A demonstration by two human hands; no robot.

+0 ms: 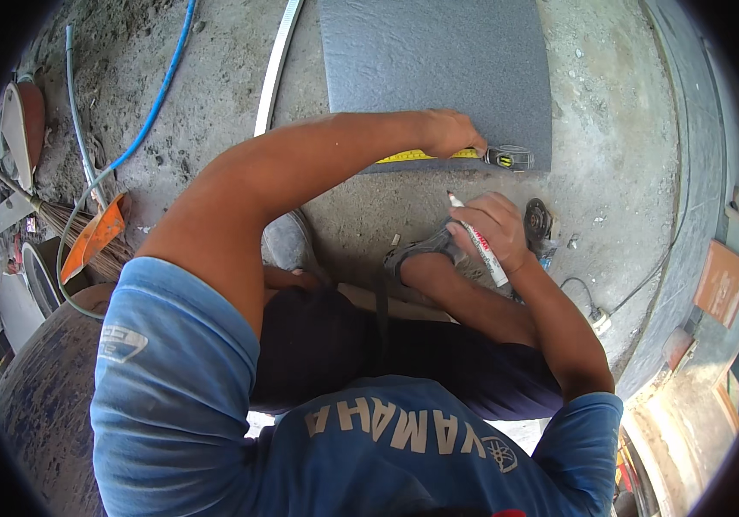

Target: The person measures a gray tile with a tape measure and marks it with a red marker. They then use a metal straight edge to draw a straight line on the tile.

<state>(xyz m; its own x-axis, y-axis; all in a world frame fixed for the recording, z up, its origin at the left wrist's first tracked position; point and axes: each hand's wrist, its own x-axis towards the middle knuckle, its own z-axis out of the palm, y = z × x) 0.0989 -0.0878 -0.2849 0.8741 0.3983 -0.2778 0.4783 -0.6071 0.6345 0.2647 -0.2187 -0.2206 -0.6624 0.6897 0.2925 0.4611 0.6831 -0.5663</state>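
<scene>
On the grey tile (438, 60), left hand (451, 131) pins yellow tape (425, 156); right hand (494, 228) apparently grips white marker (483, 250).

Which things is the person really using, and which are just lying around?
Using: left hand on yellow tape measure, grey tile, white marker in right hand.
Lying around: angle grinder, blue hose, broom.
</scene>
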